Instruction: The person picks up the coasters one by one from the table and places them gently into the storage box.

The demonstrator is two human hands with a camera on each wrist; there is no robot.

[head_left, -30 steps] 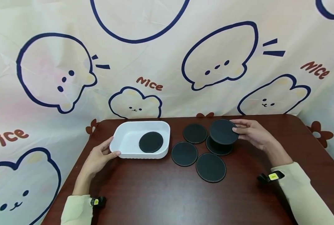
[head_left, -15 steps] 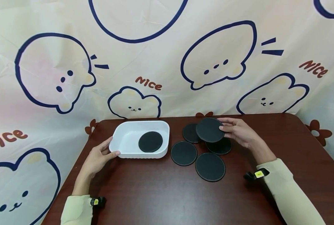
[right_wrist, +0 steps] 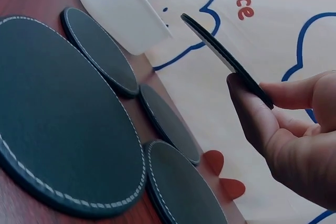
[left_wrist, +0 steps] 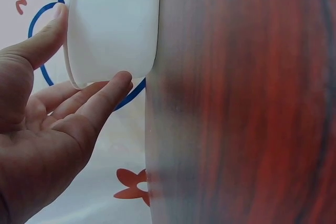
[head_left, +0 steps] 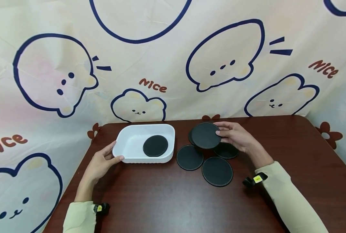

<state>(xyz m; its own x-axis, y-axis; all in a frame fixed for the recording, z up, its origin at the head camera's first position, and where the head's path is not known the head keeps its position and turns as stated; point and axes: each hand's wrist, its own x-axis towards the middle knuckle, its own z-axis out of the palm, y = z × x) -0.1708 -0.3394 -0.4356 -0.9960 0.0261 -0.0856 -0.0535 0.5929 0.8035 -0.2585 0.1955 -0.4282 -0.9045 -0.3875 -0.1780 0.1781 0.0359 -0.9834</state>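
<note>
My right hand (head_left: pixel 235 135) pinches a round black coaster (head_left: pixel 205 136) by its right edge, thumb on top and fingers beneath, raised over the table. In the right wrist view this raised coaster (right_wrist: pixel 223 56) appears nearly edge-on. My left hand (head_left: pixel 102 163) holds the left end of a white plastic tray (head_left: pixel 127 147), thumb at the near rim and fingers at the far side. Inside the tray, toward its right end, lies another black coaster (head_left: pixel 155 146). From the left wrist, the tray's outer wall (left_wrist: pixel 113 24) shows between thumb and fingers.
Several stitched black coasters lie right of the tray: a left one (head_left: pixel 189 157), a near one (head_left: pixel 217 171), and a right one (head_left: pixel 227 150). A back one is mostly hidden under the raised coaster. A cartoon-printed cloth (head_left: pixel 178 106) hangs behind the brown table (head_left: pixel 161 200).
My right hand has carried the pinched coaster leftward, from above the right coaster to above the back one. The left hand and tray stay in place.
</note>
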